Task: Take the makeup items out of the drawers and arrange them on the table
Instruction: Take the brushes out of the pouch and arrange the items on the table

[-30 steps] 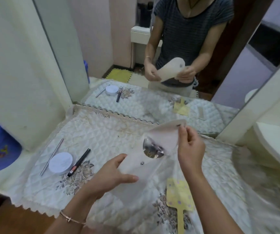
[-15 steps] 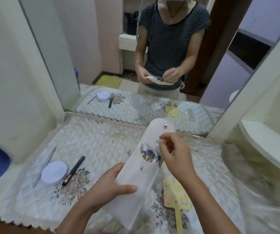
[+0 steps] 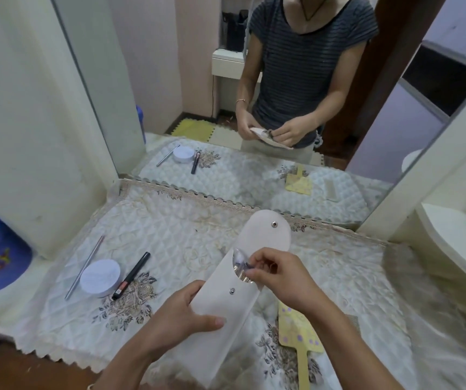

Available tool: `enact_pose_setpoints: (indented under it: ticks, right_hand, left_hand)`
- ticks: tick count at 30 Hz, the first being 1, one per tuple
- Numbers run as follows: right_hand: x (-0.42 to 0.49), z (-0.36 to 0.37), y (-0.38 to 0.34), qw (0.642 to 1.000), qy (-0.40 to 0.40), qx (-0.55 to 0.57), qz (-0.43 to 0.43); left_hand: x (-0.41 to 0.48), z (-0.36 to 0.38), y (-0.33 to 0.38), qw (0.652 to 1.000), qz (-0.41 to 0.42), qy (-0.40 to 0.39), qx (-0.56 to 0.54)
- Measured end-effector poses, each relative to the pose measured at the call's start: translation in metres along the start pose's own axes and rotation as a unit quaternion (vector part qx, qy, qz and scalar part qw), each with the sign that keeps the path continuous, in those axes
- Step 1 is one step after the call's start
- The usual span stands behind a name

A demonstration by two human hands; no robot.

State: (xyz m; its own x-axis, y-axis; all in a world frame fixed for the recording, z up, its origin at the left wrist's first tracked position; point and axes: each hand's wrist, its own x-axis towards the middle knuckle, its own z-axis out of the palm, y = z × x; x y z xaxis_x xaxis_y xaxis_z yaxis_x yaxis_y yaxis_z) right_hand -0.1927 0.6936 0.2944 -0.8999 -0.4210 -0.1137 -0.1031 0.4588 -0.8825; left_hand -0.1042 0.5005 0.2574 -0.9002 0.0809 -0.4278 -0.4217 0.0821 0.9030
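Fingers (image 3: 212,322) of the left hand (image 3: 178,319) grip a white pouch (image 3: 220,301) while the right hand (image 3: 282,280) just beyond pinches a shiny tool (image 3: 239,266).

Both forearms bare, reaching forward from lower edge of view, hands raised in front of body. Left hand (image 3: 182,313) lower and nearer body, thumb laid flat across top face of white pouch (image 3: 226,313), fingers curled round its left edge from beneath. Right hand (image 3: 285,280) just ahead of left and to its right, back of hand up, wrist bent downward, fingers bunched, tips pinching shiny item (image 3: 239,267) at pouch mouth. Hands near each other, small gap between.
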Motion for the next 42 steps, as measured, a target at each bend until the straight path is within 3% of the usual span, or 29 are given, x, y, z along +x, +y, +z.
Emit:
enact_pose_setpoints:
  ticks: [3, 8, 10, 14, 19, 21, 28, 32, 35, 38, 40, 42]
  right_hand:
    - [0.007, -0.003, 0.005, 0.996, -0.016, 0.079, 0.026]
    - [0.028, -0.030, 0.014, 0.968, 0.060, 0.234, 0.063]
    - [0.036, -0.044, 0.022, 0.964, 0.079, 0.246, 0.063]
    - [0.047, -0.056, 0.045, 0.969, 0.071, 0.218, 0.090]
    - [0.056, -0.029, 0.081, 0.966, -0.136, 0.123, 0.182]
    - [0.062, -0.015, 0.091, 0.966, -0.161, 0.086, 0.185]
    - [0.075, 0.013, 0.108, 0.983, -0.109, -0.064, 0.132]
    - [0.064, 0.021, 0.102, 0.981, 0.008, -0.175, 0.077]
    - [0.056, 0.021, 0.074, 0.993, 0.095, -0.053, 0.047]
    - [0.056, 0.021, 0.041, 0.984, 0.058, 0.154, 0.062]
    - [0.054, 0.021, 0.028, 0.981, 0.043, 0.186, 0.040]
    - [0.045, 0.022, 0.021, 0.988, 0.055, 0.143, -0.005]
  left_hand:
    - [0.001, -0.004, -0.006, 1.000, -0.002, 0.002, 0.029]
    - [-0.003, -0.024, -0.020, 0.993, -0.033, 0.026, 0.112]
    - [-0.008, -0.034, -0.031, 0.988, -0.051, 0.056, 0.133]
    - [-0.019, -0.049, -0.051, 0.972, -0.090, 0.175, 0.129]
    - [-0.028, -0.054, -0.062, 0.963, -0.103, 0.240, 0.061]
    - [-0.030, -0.050, -0.059, 0.963, -0.095, 0.249, 0.046]
    - [-0.030, -0.030, -0.052, 0.965, -0.105, 0.240, 0.008]
    - [-0.027, -0.020, -0.048, 0.972, -0.102, 0.213, -0.008]
    - [-0.023, -0.012, -0.044, 0.981, -0.096, 0.169, -0.032]
    - [-0.021, -0.002, -0.038, 0.989, -0.082, 0.113, -0.055]
    - [-0.017, 0.005, -0.038, 0.989, -0.083, 0.098, -0.080]
    - [-0.013, 0.011, -0.037, 0.985, -0.095, 0.102, -0.099]
